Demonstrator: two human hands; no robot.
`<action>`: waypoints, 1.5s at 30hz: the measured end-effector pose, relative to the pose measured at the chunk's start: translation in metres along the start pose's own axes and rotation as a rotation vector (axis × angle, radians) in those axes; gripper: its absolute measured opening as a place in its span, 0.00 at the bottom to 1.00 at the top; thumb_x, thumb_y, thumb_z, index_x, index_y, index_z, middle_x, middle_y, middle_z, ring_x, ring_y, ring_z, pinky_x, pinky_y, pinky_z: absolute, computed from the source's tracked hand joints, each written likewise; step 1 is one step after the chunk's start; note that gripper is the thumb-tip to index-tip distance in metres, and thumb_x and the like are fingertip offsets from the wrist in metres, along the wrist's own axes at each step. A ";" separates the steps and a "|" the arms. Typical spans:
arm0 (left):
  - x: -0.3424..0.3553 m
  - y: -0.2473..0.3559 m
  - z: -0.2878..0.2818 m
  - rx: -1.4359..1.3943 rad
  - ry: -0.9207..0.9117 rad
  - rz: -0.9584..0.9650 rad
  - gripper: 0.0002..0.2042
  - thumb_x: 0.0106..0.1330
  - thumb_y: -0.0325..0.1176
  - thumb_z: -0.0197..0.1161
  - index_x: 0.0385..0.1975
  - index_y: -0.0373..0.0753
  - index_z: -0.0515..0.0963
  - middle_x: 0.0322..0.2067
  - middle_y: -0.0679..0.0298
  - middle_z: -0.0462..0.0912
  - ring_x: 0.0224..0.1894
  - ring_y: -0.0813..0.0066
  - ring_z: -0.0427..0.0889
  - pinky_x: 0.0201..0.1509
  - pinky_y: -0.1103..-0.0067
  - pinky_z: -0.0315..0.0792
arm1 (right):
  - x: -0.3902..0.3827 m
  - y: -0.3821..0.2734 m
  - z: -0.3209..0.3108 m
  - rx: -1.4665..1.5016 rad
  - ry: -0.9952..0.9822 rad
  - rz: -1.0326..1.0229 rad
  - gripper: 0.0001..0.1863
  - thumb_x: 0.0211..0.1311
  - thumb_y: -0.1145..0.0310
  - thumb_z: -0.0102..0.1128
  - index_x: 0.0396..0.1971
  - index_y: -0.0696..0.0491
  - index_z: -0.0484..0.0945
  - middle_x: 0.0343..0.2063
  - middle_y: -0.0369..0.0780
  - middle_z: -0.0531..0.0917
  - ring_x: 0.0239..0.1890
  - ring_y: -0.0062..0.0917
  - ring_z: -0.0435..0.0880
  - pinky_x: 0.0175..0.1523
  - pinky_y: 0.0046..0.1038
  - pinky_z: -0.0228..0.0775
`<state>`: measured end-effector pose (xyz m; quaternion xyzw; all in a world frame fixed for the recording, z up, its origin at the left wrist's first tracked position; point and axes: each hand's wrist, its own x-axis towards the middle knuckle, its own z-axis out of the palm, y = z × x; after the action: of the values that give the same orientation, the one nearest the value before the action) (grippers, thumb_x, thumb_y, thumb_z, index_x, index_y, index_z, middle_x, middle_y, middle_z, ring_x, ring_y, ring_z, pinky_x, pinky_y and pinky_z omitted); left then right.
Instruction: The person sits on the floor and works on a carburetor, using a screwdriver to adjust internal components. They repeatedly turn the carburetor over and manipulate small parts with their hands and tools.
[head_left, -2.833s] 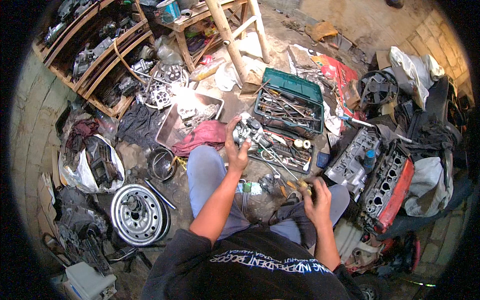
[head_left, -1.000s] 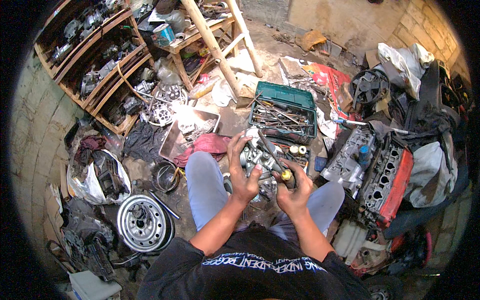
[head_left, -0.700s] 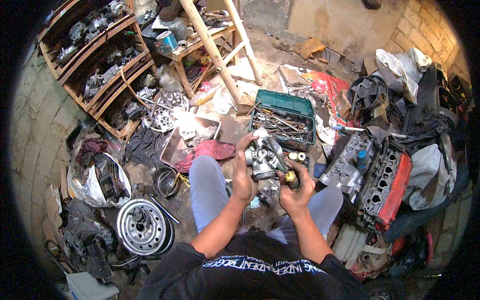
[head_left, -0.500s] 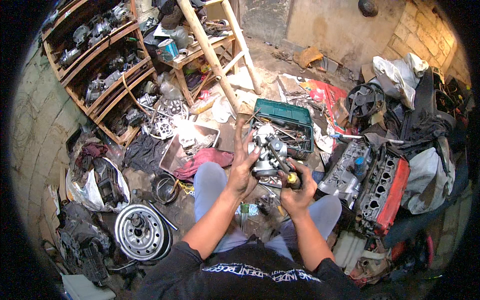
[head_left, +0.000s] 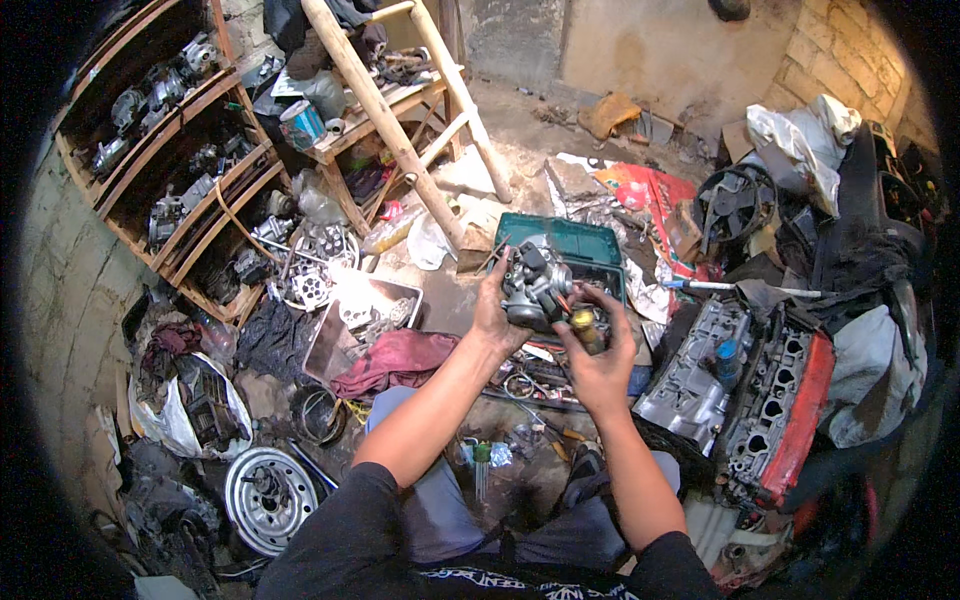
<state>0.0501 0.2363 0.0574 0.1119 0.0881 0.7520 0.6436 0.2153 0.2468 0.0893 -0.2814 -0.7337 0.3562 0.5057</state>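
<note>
Some progress, I'd judge: gripping looks done, fine work seems under way; what's left I can't tell from where I stand. Counts, big to small. One wooden shelf rack [head_left: 170, 170], left, castings [head_left: 170, 215] too many to count. One pole ladder [head_left: 385, 130], front of one wooden tabletop [head_left: 325, 152]. Two engine pieces, right, side by side: one silver engine piece [head_left: 690, 385], one red-sided engine piece [head_left: 800, 420]. One green toolbox [head_left: 565, 237], lid up, just beyond the hands. One steel wheel rim [head_left: 245, 500], lower left. One shallow tray [head_left: 318, 340], one red cloth [head_left: 395, 362] over its near side. Two hands: left hand [head_left: 495, 318] curled partway round the side of one grey metal part; right hand [head_left: 605, 360] with fingers bent around one screwdriver. That metal part [head_left: 530, 288], count one, held up between both hands, near side of toolbox, looks mostly whole. Screwdriver [head_left: 584, 322], yellow-ended, right beside it; tip hidden, so contact unclear, loosened or tightened unknown.
</note>
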 end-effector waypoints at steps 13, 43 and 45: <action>0.011 0.041 -0.037 -0.135 0.493 0.127 0.23 0.75 0.53 0.44 0.52 0.41 0.76 0.47 0.50 0.82 0.49 0.51 0.81 0.53 0.50 0.77 | 0.024 0.008 -0.044 -0.261 -0.304 0.023 0.20 0.56 0.79 0.68 0.49 0.59 0.76 0.41 0.48 0.86 0.44 0.35 0.88 0.51 0.32 0.77; -0.072 0.078 -0.018 0.139 0.259 0.444 0.19 0.77 0.48 0.45 0.50 0.42 0.75 0.41 0.57 0.82 0.40 0.57 0.85 0.47 0.51 0.81 | -0.057 -0.015 -0.058 -0.263 -0.330 -0.302 0.24 0.47 0.79 0.70 0.49 0.54 0.86 0.28 0.45 0.87 0.26 0.30 0.85 0.34 0.26 0.75; -0.073 0.077 -0.019 0.115 0.256 0.421 0.19 0.77 0.48 0.44 0.50 0.41 0.75 0.40 0.57 0.82 0.40 0.57 0.85 0.47 0.51 0.81 | -0.058 -0.018 -0.060 -0.267 -0.346 -0.280 0.24 0.47 0.79 0.70 0.49 0.54 0.86 0.28 0.45 0.87 0.25 0.30 0.85 0.34 0.26 0.75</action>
<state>-0.0178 0.1520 0.0562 0.0680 0.1865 0.8713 0.4487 0.2897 0.2051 0.0866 -0.1763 -0.8814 0.2257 0.3756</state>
